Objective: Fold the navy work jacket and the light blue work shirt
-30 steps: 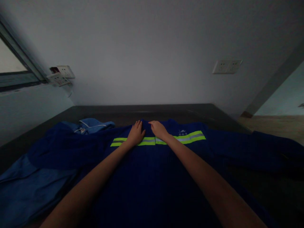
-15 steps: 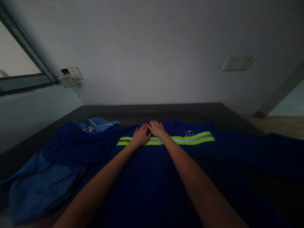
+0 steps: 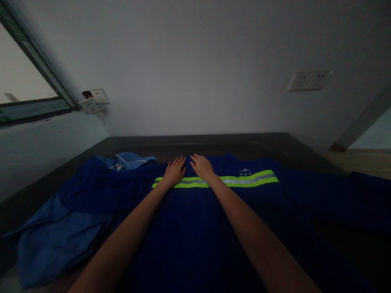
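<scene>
A dark blue work jacket (image 3: pixel 183 219) lies spread out in front of me, its sleeves reaching to both sides. Across its chest runs a yellow-green and grey reflective band (image 3: pixel 247 179), with a small white logo above it on the right. My left hand (image 3: pixel 175 171) rests flat on the chest left of the middle, fingers stretched out over the band. Just right of it, my right hand (image 3: pixel 201 166) lies flat near the collar, its fingers extended. A narrow gap separates the two hands, and neither grasps the cloth.
A lighter blue garment with white piping (image 3: pixel 64 232) lies partly under the jacket's left sleeve. The dark tabletop (image 3: pixel 195 140) meets a pale wall behind. Wall sockets (image 3: pixel 310 80) sit at right, others (image 3: pixel 94 101) at left near a window.
My left hand has slid left across the jacket's chest, away from my right hand. Before, their fingertips were touching or nearly so. My right hand has stayed almost in place.
</scene>
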The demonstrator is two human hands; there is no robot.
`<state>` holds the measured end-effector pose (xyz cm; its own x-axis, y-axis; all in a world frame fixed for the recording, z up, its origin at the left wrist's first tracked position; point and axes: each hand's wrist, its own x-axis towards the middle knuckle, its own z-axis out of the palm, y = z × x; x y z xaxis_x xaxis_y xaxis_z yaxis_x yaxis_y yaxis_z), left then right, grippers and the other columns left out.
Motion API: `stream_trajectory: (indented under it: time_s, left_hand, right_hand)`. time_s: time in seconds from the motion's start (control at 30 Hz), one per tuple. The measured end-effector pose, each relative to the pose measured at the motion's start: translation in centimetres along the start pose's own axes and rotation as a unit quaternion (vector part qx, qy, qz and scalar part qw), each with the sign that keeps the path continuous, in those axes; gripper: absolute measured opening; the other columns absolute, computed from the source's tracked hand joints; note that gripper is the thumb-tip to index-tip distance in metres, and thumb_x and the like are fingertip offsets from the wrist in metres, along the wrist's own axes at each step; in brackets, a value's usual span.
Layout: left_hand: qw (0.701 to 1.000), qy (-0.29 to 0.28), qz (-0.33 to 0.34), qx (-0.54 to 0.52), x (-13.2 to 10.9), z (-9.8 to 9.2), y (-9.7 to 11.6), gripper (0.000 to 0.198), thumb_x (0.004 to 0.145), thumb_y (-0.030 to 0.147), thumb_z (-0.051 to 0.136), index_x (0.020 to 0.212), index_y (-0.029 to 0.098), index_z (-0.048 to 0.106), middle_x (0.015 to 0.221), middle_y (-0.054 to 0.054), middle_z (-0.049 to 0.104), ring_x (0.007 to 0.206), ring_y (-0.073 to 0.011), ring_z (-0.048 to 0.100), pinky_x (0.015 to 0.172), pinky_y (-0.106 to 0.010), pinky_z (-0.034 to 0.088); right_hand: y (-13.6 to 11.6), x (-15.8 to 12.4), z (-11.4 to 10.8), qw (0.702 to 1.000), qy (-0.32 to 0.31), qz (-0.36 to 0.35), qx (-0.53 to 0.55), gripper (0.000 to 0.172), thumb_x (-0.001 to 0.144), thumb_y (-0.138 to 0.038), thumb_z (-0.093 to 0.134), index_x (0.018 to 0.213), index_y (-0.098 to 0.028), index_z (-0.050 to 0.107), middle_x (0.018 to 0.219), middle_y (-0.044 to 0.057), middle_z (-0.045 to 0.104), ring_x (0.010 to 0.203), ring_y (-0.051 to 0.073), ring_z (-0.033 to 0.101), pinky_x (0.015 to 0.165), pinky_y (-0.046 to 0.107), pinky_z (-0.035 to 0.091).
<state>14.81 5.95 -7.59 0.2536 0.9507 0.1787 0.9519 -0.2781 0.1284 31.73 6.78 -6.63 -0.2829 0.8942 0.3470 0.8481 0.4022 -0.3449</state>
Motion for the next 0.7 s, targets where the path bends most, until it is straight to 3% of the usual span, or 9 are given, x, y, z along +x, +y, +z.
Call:
stream_trajectory:
  time_s: [0.13, 0.27, 0.37, 0.47, 0.6, 0.7]
  left_hand:
    - [1.000, -0.021, -0.015, -0.001, -0.2, 0.8, -0.1, 0.053, 0.094, 0.041, 0.033, 0.145, 0.029, 0.030, 0.152, -0.003, 0.031, 0.140, -0.0257, 0.025, 0.111, -0.054, 0.019]
    - [0.999, -0.015, -0.027, -0.010, 0.0, 1.1, -0.4, 0.053, 0.093, 0.046, 0.034, 0.144, 0.032, 0.030, 0.152, -0.003, 0.029, 0.141, -0.0267, 0.021, 0.111, -0.056, 0.016]
    - [0.999, 0.009, -0.029, -0.030, 0.0, 1.1, -0.5, 0.055, 0.092, 0.043, 0.036, 0.145, 0.027, 0.030, 0.152, -0.006, 0.030, 0.141, -0.0255, 0.022, 0.112, -0.054, 0.018]
    - [0.997, 0.050, -0.029, -0.059, -0.1, 0.8, -0.3, 0.052, 0.092, 0.032, 0.037, 0.141, 0.016, 0.036, 0.146, -0.014, 0.039, 0.138, -0.0255, 0.029, 0.111, -0.051, 0.022]
    - [0.988, 0.109, -0.013, -0.108, -0.6, -0.8, 0.8, 0.048, 0.087, 0.009, 0.035, 0.133, 0.013, 0.046, 0.137, -0.015, 0.050, 0.131, -0.0213, 0.040, 0.111, -0.045, 0.027]
    - [0.977, 0.154, -0.010, -0.146, -1.7, -3.4, 0.8, 0.052, 0.083, 0.001, 0.030, 0.129, 0.013, 0.051, 0.132, -0.013, 0.055, 0.124, -0.0170, 0.048, 0.108, -0.036, 0.035]
  right_hand:
    - [0.0, -0.6, 1.1, 0.998, -0.049, 0.005, -0.030, 0.045, 0.094, -0.029, 0.041, 0.137, -0.015, 0.046, 0.143, 0.011, 0.045, 0.130, 0.025, 0.038, 0.109, 0.043, 0.025]
    - [-1.5, -0.6, 0.4, 0.996, -0.069, 0.037, -0.052, 0.048, 0.094, -0.026, 0.036, 0.140, -0.012, 0.040, 0.148, 0.015, 0.036, 0.135, 0.029, 0.031, 0.108, 0.051, 0.023]
    - [-3.7, -1.3, -0.6, 0.995, -0.066, 0.047, -0.061, 0.052, 0.094, -0.022, 0.033, 0.143, -0.008, 0.033, 0.152, 0.017, 0.027, 0.139, 0.032, 0.022, 0.109, 0.054, 0.021]
    - [-5.9, -3.1, -1.1, 0.995, -0.078, 0.040, -0.055, 0.053, 0.093, -0.021, 0.032, 0.144, -0.006, 0.031, 0.152, 0.016, 0.027, 0.139, 0.031, 0.022, 0.109, 0.049, 0.023]
    - [-7.7, -5.8, -1.0, 0.994, -0.090, 0.051, -0.037, 0.054, 0.093, -0.023, 0.032, 0.144, -0.004, 0.031, 0.150, 0.019, 0.030, 0.139, 0.032, 0.022, 0.109, 0.048, 0.023]
    - [-8.3, -6.9, -0.5, 0.995, -0.065, 0.050, -0.055, 0.054, 0.092, -0.025, 0.033, 0.142, -0.004, 0.035, 0.148, 0.020, 0.033, 0.139, 0.032, 0.022, 0.110, 0.050, 0.019]
